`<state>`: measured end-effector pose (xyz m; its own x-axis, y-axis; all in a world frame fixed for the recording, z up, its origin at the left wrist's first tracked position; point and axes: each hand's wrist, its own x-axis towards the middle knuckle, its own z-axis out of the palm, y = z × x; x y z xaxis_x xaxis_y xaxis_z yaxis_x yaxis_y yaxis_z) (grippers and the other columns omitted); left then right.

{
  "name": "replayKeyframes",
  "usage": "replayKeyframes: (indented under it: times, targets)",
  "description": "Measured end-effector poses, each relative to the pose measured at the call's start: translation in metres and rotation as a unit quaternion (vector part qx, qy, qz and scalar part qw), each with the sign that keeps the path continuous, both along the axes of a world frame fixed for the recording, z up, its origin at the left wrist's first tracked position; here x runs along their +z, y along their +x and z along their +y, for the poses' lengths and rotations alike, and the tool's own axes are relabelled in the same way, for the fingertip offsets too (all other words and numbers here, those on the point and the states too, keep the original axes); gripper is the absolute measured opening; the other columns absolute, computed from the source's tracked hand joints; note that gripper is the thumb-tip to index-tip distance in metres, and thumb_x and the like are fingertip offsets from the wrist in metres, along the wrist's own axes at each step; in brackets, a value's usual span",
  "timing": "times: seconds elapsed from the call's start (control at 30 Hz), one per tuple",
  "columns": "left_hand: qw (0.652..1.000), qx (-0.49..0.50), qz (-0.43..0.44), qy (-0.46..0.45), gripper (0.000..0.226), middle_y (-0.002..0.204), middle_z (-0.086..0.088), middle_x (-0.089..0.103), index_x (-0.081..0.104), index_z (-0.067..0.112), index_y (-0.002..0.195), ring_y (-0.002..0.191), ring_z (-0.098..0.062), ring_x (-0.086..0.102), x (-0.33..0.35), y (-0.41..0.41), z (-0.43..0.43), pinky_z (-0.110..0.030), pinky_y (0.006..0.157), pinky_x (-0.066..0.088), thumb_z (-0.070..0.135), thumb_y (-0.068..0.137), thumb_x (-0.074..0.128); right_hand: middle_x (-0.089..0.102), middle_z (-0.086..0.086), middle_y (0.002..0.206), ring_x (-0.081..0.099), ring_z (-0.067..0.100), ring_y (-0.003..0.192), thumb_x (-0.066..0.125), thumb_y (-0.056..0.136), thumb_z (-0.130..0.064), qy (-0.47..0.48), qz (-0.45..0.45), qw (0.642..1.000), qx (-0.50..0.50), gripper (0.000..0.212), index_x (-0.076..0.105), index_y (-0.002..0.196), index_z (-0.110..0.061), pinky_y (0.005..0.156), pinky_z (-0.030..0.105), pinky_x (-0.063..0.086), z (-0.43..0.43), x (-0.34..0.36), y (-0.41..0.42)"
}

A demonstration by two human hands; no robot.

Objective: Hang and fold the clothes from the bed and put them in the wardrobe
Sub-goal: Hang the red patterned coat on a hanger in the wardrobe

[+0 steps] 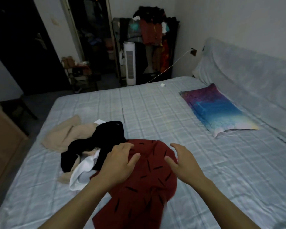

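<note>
A dark red garment with short black dashes (144, 187) lies spread on the bed (155, 109) right in front of me. My left hand (118, 164) rests on its upper left edge, fingers spread. My right hand (182, 161) hovers over its right edge, fingers apart, holding nothing. To the left lies a pile: a black garment (97, 142), a white one (82, 172) and a beige one (69, 134). The dark open wardrobe (91, 35) stands at the back.
A colourful pillow (216, 111) lies on the right of the bed beside the covered headboard (254, 73). A loaded clothes rack (152, 33), a white tower fan (130, 63) and a low shelf (79, 70) stand beyond the bed. A dark door (23, 47) is on the left.
</note>
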<state>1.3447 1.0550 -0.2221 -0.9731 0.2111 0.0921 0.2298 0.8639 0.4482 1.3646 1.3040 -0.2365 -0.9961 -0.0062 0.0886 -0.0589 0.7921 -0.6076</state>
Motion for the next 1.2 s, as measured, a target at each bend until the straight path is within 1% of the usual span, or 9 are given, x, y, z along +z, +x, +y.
replayKeyframes:
  times: [0.07, 0.2, 0.33, 0.6, 0.67, 0.77, 0.87, 0.97, 1.2]
  targets:
    - [1.0, 0.018, -0.008, -0.005, 0.076, 0.134, 0.005, 0.055, 0.054, 0.024, 0.131, 0.121, -0.017, 0.048, -0.001, -0.008, -0.006, -0.04, 0.102, 0.041, 0.073, 0.081, 0.023, 0.051, 0.001, 0.138, 0.046, 0.02, 0.129, 0.062, 0.092, -0.037, -0.01, -0.003, 1.0, 0.015, 0.055, 0.046, 0.141, -0.017, 0.108, 0.028, 0.031, -0.003, -0.002, -0.02]
    - [0.999, 0.037, -0.021, -0.014, 0.078, 0.134, 0.003, 0.056, 0.053, 0.021, 0.133, 0.12, -0.018, 0.049, -0.005, -0.024, -0.017, -0.036, 0.1, 0.041, 0.072, 0.081, 0.024, 0.055, 0.0, 0.134, 0.049, 0.021, 0.126, 0.052, 0.087, -0.053, -0.013, -0.024, 0.999, 0.034, 0.061, 0.049, 0.136, -0.017, 0.106, 0.039, 0.04, -0.014, -0.009, -0.049]
    - [0.999, 0.02, -0.032, -0.009, 0.065, 0.134, 0.005, 0.055, 0.053, 0.022, 0.133, 0.122, -0.017, 0.047, -0.015, -0.052, -0.016, -0.039, 0.102, 0.041, 0.065, 0.087, 0.034, 0.054, 0.003, 0.135, 0.048, 0.022, 0.126, 0.063, 0.092, -0.035, -0.019, -0.017, 1.0, 0.014, 0.05, 0.05, 0.135, -0.016, 0.104, 0.035, 0.038, -0.018, -0.017, -0.072]
    - [0.998, -0.039, -0.053, 0.001, 0.062, 0.129, 0.007, 0.057, 0.055, 0.024, 0.131, 0.118, -0.013, 0.048, -0.054, -0.144, 0.012, -0.036, 0.101, 0.042, 0.064, 0.089, 0.032, 0.06, 0.006, 0.125, 0.052, 0.022, 0.119, 0.064, 0.091, -0.025, -0.017, -0.082, 0.995, -0.061, 0.042, 0.055, 0.129, -0.01, 0.094, 0.026, 0.035, 0.001, -0.059, -0.13]
    - [0.996, -0.06, -0.068, -0.016, 0.054, 0.132, 0.007, 0.055, 0.053, 0.025, 0.132, 0.121, -0.013, 0.046, -0.075, -0.176, 0.019, -0.036, 0.103, 0.04, 0.059, 0.093, 0.038, 0.059, 0.006, 0.126, 0.052, 0.022, 0.12, 0.064, 0.09, -0.03, -0.021, -0.102, 0.992, -0.075, 0.046, 0.054, 0.131, -0.011, 0.097, 0.027, 0.035, 0.003, -0.082, -0.15]
    - [0.991, -0.088, -0.096, -0.03, 0.048, 0.136, 0.007, 0.052, 0.05, 0.025, 0.135, 0.124, -0.013, 0.045, -0.117, -0.222, 0.033, -0.036, 0.105, 0.038, 0.054, 0.098, 0.043, 0.059, 0.001, 0.126, 0.051, 0.019, 0.121, 0.051, 0.083, -0.054, -0.035, -0.135, 0.986, -0.093, 0.062, 0.054, 0.131, -0.015, 0.101, 0.036, 0.042, 0.011, -0.134, -0.179]
    - [0.985, -0.11, -0.126, -0.041, 0.047, 0.137, 0.007, 0.051, 0.049, 0.025, 0.136, 0.126, -0.014, 0.043, -0.166, -0.265, 0.053, -0.037, 0.107, 0.037, 0.052, 0.098, 0.042, 0.057, 0.001, 0.127, 0.047, 0.017, 0.126, 0.059, 0.087, -0.044, -0.027, -0.152, 0.979, -0.13, 0.055, 0.053, 0.132, -0.015, 0.101, 0.04, 0.043, 0.026, -0.186, -0.202]
    - [0.979, -0.131, -0.154, -0.038, 0.043, 0.133, 0.006, 0.053, 0.05, 0.025, 0.132, 0.121, -0.015, 0.045, -0.216, -0.303, 0.078, -0.039, 0.105, 0.039, 0.051, 0.098, 0.043, 0.061, 0.002, 0.121, 0.058, 0.021, 0.113, 0.064, 0.089, -0.036, -0.014, -0.184, 0.966, -0.181, 0.042, 0.057, 0.126, -0.016, 0.094, 0.039, 0.047, 0.041, -0.238, -0.223]
    - [0.962, -0.203, -0.173, -0.056, 0.045, 0.145, 0.004, 0.046, 0.045, 0.021, 0.141, 0.133, -0.016, 0.039, -0.321, -0.358, 0.134, -0.036, 0.111, 0.034, 0.04, 0.1, 0.047, 0.06, 0.007, 0.113, 0.059, 0.026, 0.108, 0.063, 0.086, -0.049, 0.003, -0.358, 0.894, -0.269, 0.052, 0.051, 0.12, -0.012, 0.092, 0.038, 0.046, 0.061, -0.345, -0.233]
